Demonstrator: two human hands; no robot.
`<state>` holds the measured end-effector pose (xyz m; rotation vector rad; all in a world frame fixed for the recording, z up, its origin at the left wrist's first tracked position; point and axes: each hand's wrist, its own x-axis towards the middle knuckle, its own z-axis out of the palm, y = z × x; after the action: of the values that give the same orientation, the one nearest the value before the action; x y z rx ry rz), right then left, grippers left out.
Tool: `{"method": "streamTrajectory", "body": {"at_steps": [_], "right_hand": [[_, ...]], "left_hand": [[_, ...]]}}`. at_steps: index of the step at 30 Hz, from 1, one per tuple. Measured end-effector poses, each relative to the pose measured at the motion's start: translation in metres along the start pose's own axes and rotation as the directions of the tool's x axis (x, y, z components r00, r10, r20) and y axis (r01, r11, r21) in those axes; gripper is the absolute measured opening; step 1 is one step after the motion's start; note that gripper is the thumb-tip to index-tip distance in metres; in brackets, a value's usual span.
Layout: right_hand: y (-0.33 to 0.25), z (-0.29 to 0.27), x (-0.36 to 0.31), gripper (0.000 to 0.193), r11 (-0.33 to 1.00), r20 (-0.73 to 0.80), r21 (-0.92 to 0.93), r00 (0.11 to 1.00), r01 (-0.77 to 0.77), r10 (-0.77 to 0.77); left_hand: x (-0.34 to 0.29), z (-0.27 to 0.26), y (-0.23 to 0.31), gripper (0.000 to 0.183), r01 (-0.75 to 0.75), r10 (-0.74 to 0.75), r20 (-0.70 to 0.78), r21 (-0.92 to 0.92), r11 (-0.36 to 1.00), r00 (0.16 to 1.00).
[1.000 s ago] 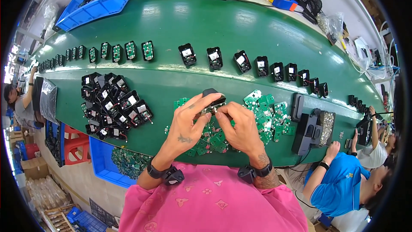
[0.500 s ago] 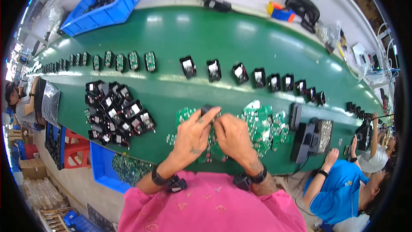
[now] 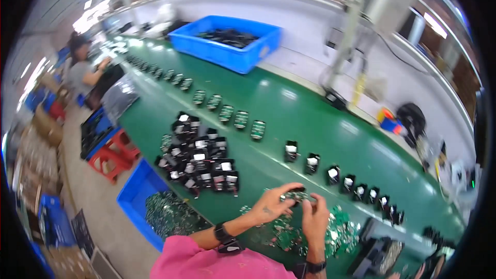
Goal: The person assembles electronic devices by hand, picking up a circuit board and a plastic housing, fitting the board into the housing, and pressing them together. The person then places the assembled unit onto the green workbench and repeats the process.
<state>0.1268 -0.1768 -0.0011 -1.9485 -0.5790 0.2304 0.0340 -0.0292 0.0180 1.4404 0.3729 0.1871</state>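
Note:
My left hand [image 3: 276,204] is closed on a small black case with a circuit board [image 3: 296,195], its board side facing up and somewhat blurred. At the case's right end, the bent fingers of my right hand [image 3: 316,218] pinch it. Below both hands lies a spread of loose green circuit boards [image 3: 338,232] on the green table. A heap of black cases [image 3: 201,157], with white parts and thin wires inside, sits to the left of my hands.
A row of cases fitted with green boards [image 3: 226,113] runs along the table to the far left, and cases with white parts [image 3: 333,174] line up rightward. Blue bins stand behind [image 3: 253,59] and at the near left [image 3: 139,201]. A co-worker [image 3: 85,70] sits far left.
The view has swung left and tilted up. My hands, earlier closed together around a dark case above the boards, now hold it higher and farther apart, with its board showing.

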Motion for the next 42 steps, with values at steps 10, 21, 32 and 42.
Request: {"method": "streamTrajectory", "body": {"at_steps": [10,21,32,42], "right_hand": [[0.005,0.012,-0.006,0.015,0.972,0.006,0.209,0.994,0.105,-0.108],[0.013,-0.003,0.006,0.029,0.934,0.205,0.341,0.978,-0.107,0.038],[0.006,-0.016,-0.006,0.032,0.978,0.249,0.204,0.969,-0.051,-0.001],[-0.013,-0.011,-0.004,0.025,0.998,0.108,-0.042,0.993,0.050,-0.045]], "left_hand": [[-0.003,0.002,-0.016,0.062,-0.198,0.205,-0.001,0.263,0.944,0.979],[0.000,0.008,-0.021,0.058,-0.350,0.377,-0.001,0.371,0.860,0.926],[0.004,0.025,-0.032,0.065,-0.483,0.547,-0.082,0.374,0.792,0.833],[-0.001,0.012,-0.016,0.049,-0.295,0.324,-0.031,0.344,0.891,0.945]]}}
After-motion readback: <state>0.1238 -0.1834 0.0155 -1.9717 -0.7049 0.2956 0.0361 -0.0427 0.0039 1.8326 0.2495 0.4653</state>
